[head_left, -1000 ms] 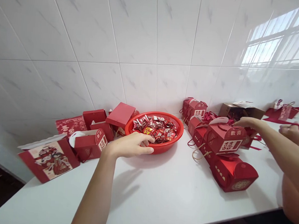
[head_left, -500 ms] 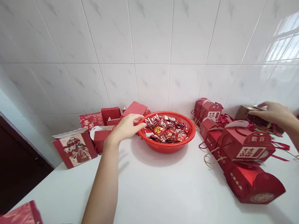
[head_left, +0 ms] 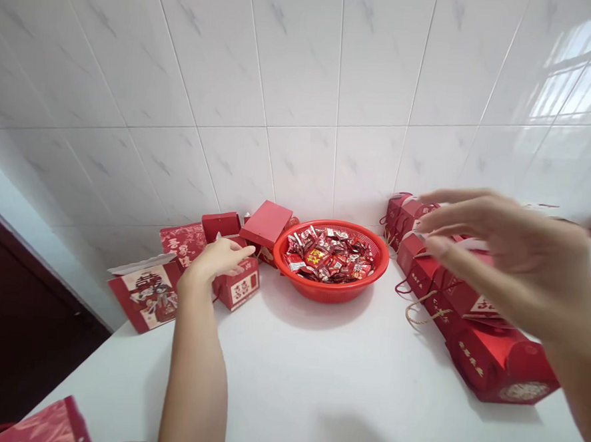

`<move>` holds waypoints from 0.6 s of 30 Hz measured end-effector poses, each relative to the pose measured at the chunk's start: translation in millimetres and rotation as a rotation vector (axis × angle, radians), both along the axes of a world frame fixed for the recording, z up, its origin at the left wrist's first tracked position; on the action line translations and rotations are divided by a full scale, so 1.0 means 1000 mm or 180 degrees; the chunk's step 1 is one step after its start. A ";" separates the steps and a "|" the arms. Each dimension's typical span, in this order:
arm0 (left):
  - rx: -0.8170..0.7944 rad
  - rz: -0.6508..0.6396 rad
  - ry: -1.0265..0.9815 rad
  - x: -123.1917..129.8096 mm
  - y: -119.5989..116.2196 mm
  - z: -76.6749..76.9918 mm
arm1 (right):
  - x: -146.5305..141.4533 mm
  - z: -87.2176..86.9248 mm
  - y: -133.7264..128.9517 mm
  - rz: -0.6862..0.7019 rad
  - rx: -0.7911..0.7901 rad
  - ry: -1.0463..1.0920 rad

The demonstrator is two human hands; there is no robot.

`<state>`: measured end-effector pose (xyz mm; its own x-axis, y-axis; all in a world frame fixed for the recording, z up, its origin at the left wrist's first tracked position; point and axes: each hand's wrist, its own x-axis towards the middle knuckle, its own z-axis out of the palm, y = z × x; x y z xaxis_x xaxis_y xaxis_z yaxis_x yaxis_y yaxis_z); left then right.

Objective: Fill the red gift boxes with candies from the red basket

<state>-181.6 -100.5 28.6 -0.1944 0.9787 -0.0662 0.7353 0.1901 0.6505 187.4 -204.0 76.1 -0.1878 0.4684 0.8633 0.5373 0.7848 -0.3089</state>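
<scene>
- Red basket (head_left: 328, 292), full of wrapped packets (head_left: 328, 258), near the wall.
- Left hand (head_left: 218, 259) half-curled over a small red box (head_left: 242, 288), left of the basket; I can't tell if it grips.
- Right hand (head_left: 518, 254) loosely open, empty, before the stacked boxes (head_left: 442, 315).
- White table (head_left: 291, 374); tiled wall (head_left: 304, 81).

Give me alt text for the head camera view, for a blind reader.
A person's left hand is at a red box and the open right hand hangs before a row of red boxes on a white table. Between them sits a red basket of wrapped sweets.
</scene>
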 end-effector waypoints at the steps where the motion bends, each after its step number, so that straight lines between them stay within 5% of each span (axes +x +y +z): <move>1: -0.0092 -0.0074 -0.0132 0.007 -0.008 0.007 | -0.007 -0.004 0.000 0.0179 -0.0138 -0.0118; 5: -0.0490 -0.1180 0.0061 0.033 -0.039 0.028 | -0.034 -0.026 0.018 0.0803 -0.0833 -0.0505; 9: -0.0340 -0.2184 0.0521 0.058 -0.057 0.033 | -0.061 -0.056 0.049 0.1303 -0.1549 -0.0819; 13: -0.0215 -0.2655 0.0717 0.079 -0.065 0.030 | -0.078 -0.076 0.064 0.1792 -0.2006 -0.1116; 18: 0.0133 -0.2750 0.1119 0.087 -0.073 0.029 | -0.073 -0.079 0.063 0.2143 -0.2328 -0.1236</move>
<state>-94.4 -173.5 57.6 0.5998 0.7934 -0.1032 0.7667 -0.5331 0.3576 114.9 -141.2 -2.5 -0.8029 0.5458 0.2399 0.2249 0.6499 -0.7259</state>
